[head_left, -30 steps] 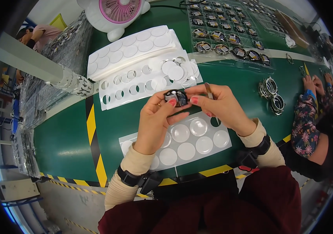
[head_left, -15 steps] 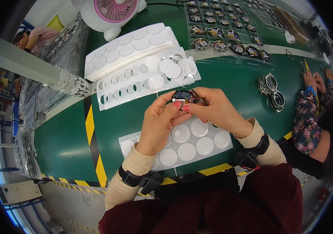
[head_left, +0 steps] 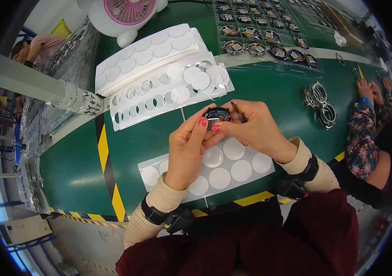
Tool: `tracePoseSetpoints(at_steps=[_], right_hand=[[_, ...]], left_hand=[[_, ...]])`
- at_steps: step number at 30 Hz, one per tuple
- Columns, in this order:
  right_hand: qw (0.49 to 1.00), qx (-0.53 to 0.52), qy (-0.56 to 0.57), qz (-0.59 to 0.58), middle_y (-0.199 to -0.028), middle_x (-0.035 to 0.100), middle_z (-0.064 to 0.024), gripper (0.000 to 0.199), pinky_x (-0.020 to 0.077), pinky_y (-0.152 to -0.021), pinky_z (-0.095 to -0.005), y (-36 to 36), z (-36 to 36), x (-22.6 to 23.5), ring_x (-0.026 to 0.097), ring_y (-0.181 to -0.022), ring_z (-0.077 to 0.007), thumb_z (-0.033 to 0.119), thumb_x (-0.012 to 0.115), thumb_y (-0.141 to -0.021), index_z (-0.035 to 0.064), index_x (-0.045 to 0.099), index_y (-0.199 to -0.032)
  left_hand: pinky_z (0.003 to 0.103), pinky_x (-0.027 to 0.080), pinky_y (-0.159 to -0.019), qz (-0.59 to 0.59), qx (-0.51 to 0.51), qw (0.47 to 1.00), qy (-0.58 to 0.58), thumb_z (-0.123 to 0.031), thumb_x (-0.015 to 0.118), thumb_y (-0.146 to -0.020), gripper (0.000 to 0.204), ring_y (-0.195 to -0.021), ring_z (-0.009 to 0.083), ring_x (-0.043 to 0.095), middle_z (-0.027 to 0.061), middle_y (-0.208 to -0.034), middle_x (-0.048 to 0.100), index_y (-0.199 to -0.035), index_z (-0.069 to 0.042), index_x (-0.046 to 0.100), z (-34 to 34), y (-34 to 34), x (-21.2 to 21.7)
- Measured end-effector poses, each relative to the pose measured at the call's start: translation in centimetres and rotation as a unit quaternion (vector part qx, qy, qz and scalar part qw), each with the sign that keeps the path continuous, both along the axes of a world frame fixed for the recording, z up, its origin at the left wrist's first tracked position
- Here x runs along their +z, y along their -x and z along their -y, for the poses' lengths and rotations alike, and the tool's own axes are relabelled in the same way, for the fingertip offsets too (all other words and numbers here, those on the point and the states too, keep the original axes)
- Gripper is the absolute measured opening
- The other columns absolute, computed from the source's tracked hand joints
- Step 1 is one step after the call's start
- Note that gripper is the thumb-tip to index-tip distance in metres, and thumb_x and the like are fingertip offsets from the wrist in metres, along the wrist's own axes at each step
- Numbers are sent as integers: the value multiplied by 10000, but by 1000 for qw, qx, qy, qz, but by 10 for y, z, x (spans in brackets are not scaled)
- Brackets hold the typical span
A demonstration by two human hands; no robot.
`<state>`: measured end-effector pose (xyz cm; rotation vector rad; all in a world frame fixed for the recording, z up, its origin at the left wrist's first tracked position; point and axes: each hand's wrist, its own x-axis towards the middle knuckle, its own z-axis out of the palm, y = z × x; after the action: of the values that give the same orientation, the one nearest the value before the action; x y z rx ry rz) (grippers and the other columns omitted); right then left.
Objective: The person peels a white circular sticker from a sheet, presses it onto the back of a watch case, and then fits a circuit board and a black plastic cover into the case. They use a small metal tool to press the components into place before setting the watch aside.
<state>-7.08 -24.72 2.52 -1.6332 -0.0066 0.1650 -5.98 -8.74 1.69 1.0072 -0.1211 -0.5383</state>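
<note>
Both hands meet over the green table around a small round watch-like module (head_left: 217,115), black-rimmed with a circuit board and a silvery part facing up. My left hand (head_left: 186,149) grips its left side, thumb at the near left edge. My right hand (head_left: 262,131) is closed at its right side, with the thumb against the near edge. A thin dark metal tool (head_left: 238,112), perhaps tweezers, is tucked in my right hand; its other end is hidden. Beneath the hands lies a sheet of round white stickers (head_left: 219,178), partly covered by them.
Beyond my hands are stacked sticker sheets (head_left: 136,55) and loose white discs (head_left: 200,81). A white-and-pink fan (head_left: 129,10) stands behind. Clear trays of round modules (head_left: 258,48) fill the far right. Metal rings (head_left: 316,95) lie nearer, beside a co-worker's floral sleeve (head_left: 360,145).
My left thumb has drawn back to the module's edge, uncovering more of its silvery part. The thin tool in my right hand shows more plainly. The view has shifted slightly.
</note>
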Motion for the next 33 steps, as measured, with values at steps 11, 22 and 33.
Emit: tracePoseSetpoints(at_steps=[11, 22, 33], right_hand=[[977, -128, 83, 150, -761, 570, 17, 244, 276, -415, -156, -8, 11, 4, 379, -503, 6, 22, 642, -735, 4, 596, -974], [876, -92, 246, 404, -950, 562, -90, 305, 429, -497, -206, 5, -19, -9, 522, -564, -107, -72, 574, -715, 4, 596, -1010], [843, -101, 312, 426, -1039, 540, -109, 352, 453, -477, -235, 10, -26, -7, 552, -570, -139, -73, 609, -664, 24, 607, -1002]], left_hand=[[327, 459, -896, -72, 66, 991, 90, -110, 399, -921, 291, -961, 202, 570, 129, -1071, 546, -1169, 40, 424, -3, -15, -12], [315, 471, -865, -61, 36, 990, 121, -38, 456, -877, 184, -909, 181, 578, 113, -1016, 554, -1053, -3, 413, -5, -10, -9], [315, 475, -851, 17, 61, 992, 107, -14, 440, -876, 160, -963, 212, 569, 136, -1034, 557, -1030, -21, 398, -5, -6, -11]])
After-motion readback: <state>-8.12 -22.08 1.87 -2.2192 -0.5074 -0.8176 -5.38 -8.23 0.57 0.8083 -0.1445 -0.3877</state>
